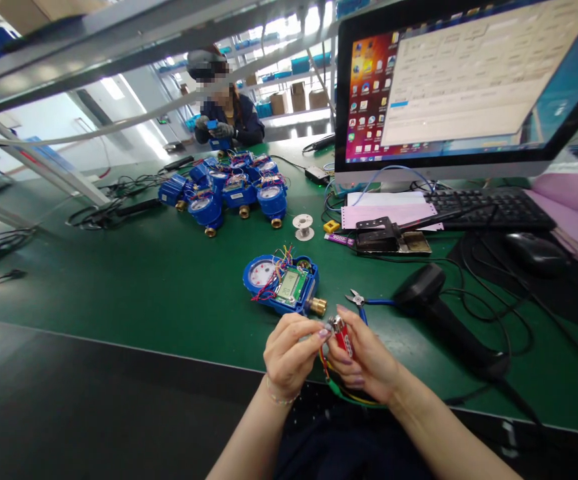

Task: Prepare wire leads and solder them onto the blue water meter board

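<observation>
Along the near edge of the bench, right of its middle, both hands are occupied: the right hand grips a red lighter upright, and the left hand pinches a small grey piece close beside the lighter's metal top. Fingers partly cover that piece; its nature cannot be told. Coloured wires hang below the hands, over the bench edge. Just beyond, an opened blue meter lies with display and loose wiring exposed, its brass fitting towards the right hand. Obstructions to the right: blue-handled cutters, one handle partly hidden behind the right hand, then a black scanner and tangled cables. Farther back stand a spool and a cluster of blue meters. A monitor, keyboard and mouse occupy the right far corner. At the far edge, a gloved co-worker holds a blue item.
</observation>
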Tool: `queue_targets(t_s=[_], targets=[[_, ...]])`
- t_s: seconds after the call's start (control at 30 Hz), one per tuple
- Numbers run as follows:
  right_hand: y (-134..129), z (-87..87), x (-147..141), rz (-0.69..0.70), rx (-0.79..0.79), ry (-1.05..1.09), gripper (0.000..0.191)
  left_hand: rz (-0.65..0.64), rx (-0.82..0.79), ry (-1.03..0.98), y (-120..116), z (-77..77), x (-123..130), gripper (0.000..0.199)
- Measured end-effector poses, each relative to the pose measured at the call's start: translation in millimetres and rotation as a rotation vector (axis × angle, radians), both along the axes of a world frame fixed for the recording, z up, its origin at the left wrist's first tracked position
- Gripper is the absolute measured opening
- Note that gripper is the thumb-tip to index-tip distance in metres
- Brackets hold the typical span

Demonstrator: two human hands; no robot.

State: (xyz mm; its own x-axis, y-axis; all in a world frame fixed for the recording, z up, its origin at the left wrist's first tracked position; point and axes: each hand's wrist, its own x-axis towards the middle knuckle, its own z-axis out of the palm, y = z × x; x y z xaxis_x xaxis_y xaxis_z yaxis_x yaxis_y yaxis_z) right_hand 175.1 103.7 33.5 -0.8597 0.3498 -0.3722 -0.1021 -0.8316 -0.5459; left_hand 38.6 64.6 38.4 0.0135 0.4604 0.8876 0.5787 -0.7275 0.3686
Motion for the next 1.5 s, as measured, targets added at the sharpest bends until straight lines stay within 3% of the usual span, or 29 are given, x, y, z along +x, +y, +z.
queue_targets(t_s=[0.07, 0.13, 0.23, 0.3, 0.4, 0.47, 0.57, 0.7, 0.87, 1.07, 1.5], targets=[[5.4, 3.8, 2.8, -0.090, 0.091, -0.093, 0.063, 0.037, -0.006, -0.014, -0.8, 2.0, -4.9, 0.022], [18.0, 5.4, 9.9, -0.231, 0.312, -0.294, 0.058, 0.111, -0.001, -0.069, -1.7, 5.9, -15.0, 0.022], [47.7, -2.5, 25.3, -0.404, 0.922, -0.702, 0.047, 0.224, -0.014, -0.185, -2.5, 13.8, -38.9, 0.023], [66.9, -13.2, 33.1, -0.462, 1.314, -0.971, 0.042, 0.205, -0.081, -0.196, -2.1, 18.7, -56.2, 0.023], [79.8, -25.8, 35.3, -0.524, 1.669, -1.258, 0.044, 0.091, -0.218, -0.088, 0.3, 24.0, -74.3, 0.023], [75.1, -27.1, 32.2, -0.622, 1.840, -1.278, 0.041, 0.052, -0.275, -0.001, 2.9, 26.4, -78.8, 0.023], [55.5, -21.8, 27.7, -0.745, 2.022, -1.140, 0.029, 0.056, -0.302, 0.108, 6.8, 28.9, -78.7, 0.022], [27.6, -20.0, 29.8, -0.707, 2.117, -0.947, 0.021, 0.078, -0.323, 0.204, 9.9, 30.1, -79.3, 0.021], [10.1, -34.3, 40.7, -0.644, 2.120, -0.842, 0.021, 0.060, -0.349, 0.221, 10.8, 28.1, -84.7, 0.023], [3.9, -47.0, 52.7, -0.576, 2.096, -0.837, 0.022, 0.039, -0.368, 0.232, 13.0, 28.0, -86.0, 0.023], [3.0, -49.4, 53.0, -0.556, 2.081, -0.844, 0.021, 0.021, -0.475, 0.295, 16.6, 35.0, -89.8, 0.023]])
